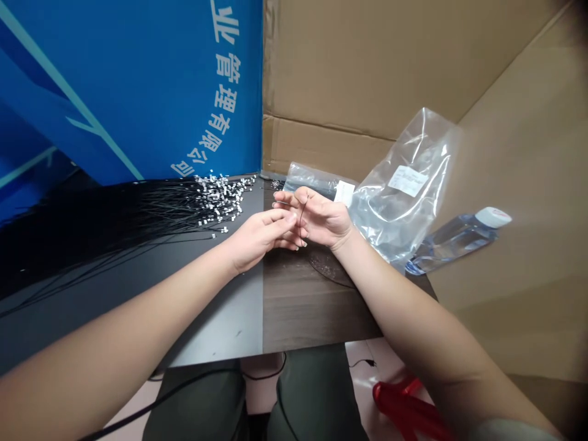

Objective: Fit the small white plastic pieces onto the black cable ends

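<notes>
My left hand (260,237) and my right hand (319,217) meet above the middle of the table (294,306). Both pinch a thin black wire (301,223) that loops down between them. The fingers of each hand are pressed together on it. What sits at the wire's end is too small to make out. To the left lies a large bundle of black wires (114,220) whose ends carry small white connectors (220,199).
Clear plastic bags (404,190) lie to the right of my hands, with a water bottle (459,239) lying beyond them. Cardboard walls (367,67) and a blue printed panel (138,86) enclose the table. A red object (404,407) is on the floor by my knees.
</notes>
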The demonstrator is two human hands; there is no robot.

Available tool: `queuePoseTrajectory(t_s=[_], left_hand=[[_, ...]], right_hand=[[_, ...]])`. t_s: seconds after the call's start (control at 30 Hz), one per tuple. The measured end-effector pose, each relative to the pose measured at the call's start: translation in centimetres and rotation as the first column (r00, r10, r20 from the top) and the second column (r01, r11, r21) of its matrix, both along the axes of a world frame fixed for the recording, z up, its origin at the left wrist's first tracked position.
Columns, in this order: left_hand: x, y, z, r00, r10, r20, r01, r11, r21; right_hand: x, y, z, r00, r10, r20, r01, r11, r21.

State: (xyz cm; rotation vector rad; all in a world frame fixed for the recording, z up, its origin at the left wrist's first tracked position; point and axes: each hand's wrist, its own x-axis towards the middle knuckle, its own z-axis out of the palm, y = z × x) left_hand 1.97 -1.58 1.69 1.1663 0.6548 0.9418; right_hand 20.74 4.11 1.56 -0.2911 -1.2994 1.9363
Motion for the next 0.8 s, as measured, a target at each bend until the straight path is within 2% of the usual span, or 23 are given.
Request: queuePoseTrajectory(t_s=[0.1, 0.33, 0.43, 0.5, 0.6, 0.7, 0.8], left_hand=[[0.1, -0.2, 0.2, 0.999, 0.013, 0.042, -0.012, 1.0, -0.01], [0.3, -0.8, 0.9, 0.998, -0.043, 0.037, 0.044, 0.999, -0.02], [0.3, -0.8, 0.9, 0.999, 0.001, 0.048, -0.001, 1.0, -0.009], [0.3, -0.8, 0.8, 0.997, 0.058, 0.049, -0.059, 0.998, 0.009], [0.2, -0.8, 0.8, 0.989, 0.142, 0.029, -0.143, 0.988, 0.057], [0.2, -0.7, 0.9, 0.979, 0.203, -0.019, -0.2, 0.974, 0.108], [0.3, -0.7, 1.0, 0.966, 0.249, -0.063, -0.238, 0.96, 0.145]], right_hand=[[-0.1, -0.3, -0.1, 0.999, 0.022, 0.028, -0.022, 1.0, 0.011], [-0.5, -1.2, 0.2, 0.996, 0.073, 0.053, -0.073, 0.997, 0.004], [-0.7, -1.4, 0.6, 0.998, 0.048, 0.047, -0.047, 0.998, -0.029], [-0.9, -1.4, 0.9, 0.997, -0.046, 0.063, 0.05, 0.997, -0.057], [-0.9, -1.4, 1.3, 0.959, -0.266, 0.095, 0.269, 0.963, -0.028], [-0.6, -1.4, 1.7, 0.885, -0.444, 0.137, 0.434, 0.896, 0.096], [-0.3, -1.5, 2.1, 0.806, -0.555, 0.206, 0.509, 0.827, 0.24]])
